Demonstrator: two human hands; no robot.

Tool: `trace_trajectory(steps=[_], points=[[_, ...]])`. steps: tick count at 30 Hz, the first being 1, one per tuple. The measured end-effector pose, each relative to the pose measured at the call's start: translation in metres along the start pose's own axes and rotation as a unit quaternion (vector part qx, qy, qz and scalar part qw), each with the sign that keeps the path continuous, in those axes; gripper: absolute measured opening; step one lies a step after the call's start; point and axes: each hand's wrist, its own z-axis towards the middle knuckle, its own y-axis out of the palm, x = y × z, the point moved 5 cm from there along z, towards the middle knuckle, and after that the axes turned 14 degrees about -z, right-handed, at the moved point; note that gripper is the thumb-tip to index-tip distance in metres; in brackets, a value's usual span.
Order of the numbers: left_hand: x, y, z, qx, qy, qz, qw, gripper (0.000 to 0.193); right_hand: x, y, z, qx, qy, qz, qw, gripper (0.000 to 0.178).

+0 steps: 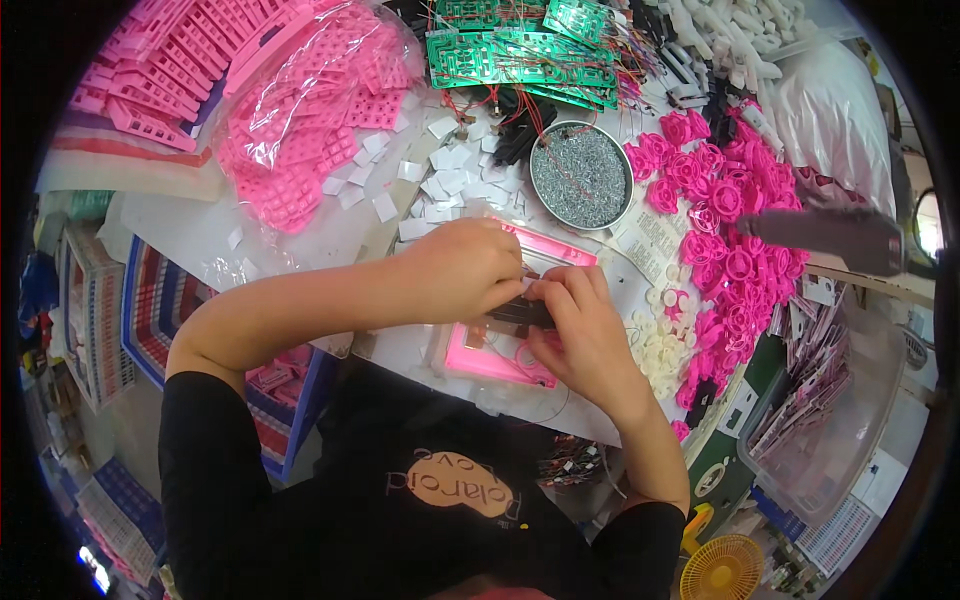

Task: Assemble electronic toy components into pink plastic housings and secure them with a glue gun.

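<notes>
My left hand (472,262) is closed, its fingertips pinched together over a pink plastic case (545,248) on the table. Whatever sits in that pinch is too small to make out. From the other side, my right hand (590,335) closes its fingers on a black plastic part (522,311). The fingertips of both hands nearly meet above this part. Below them, the lower half of the pink case shows its pink rim and a thin wire. My hands hide the middle of the case.
Beyond my hands stands a round tin of small screws (581,175). White square pads (452,178) lie left of it, near bagged pink keypads (300,130). Green circuit boards (520,60) with wires are at the back. Pink rose-shaped parts (735,190) and cream rings (660,350) lie right.
</notes>
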Motion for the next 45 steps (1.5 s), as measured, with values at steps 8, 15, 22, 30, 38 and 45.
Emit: trace_trajectory(steps=[8, 15, 22, 30, 38, 45], points=[[-0.005, -0.004, 0.018, -0.032, -0.138, -0.100, 0.985, 0.011, -0.018, -0.003, -0.007, 0.003, 0.041, -0.103, 0.994, 0.048], [0.003, 0.005, 0.034, -0.078, -0.099, 0.023, 0.992, 0.012, -0.023, -0.006, -0.018, 0.021, 0.066, -0.099, 0.993, 0.046], [-0.027, -0.038, 0.089, 0.063, -0.124, 0.175, 0.975, 0.017, 0.041, -0.140, -0.128, 0.581, 0.066, -0.166, 0.794, 0.038], [-0.058, -0.009, 0.113, -0.017, -0.090, 0.327, 0.940, 0.018, 0.116, -0.138, -0.019, 0.449, 0.097, 0.323, 0.828, 0.061], [-0.050, -0.008, 0.124, 0.009, -0.040, 0.308, 0.950, 0.020, 0.088, -0.103, 0.039, 0.299, -0.005, 0.517, 0.802, 0.049], [0.049, -0.010, 0.020, 0.077, 0.082, 0.149, 0.983, 0.016, 0.019, -0.083, 0.001, 0.316, -0.072, 0.566, 0.758, 0.041]])
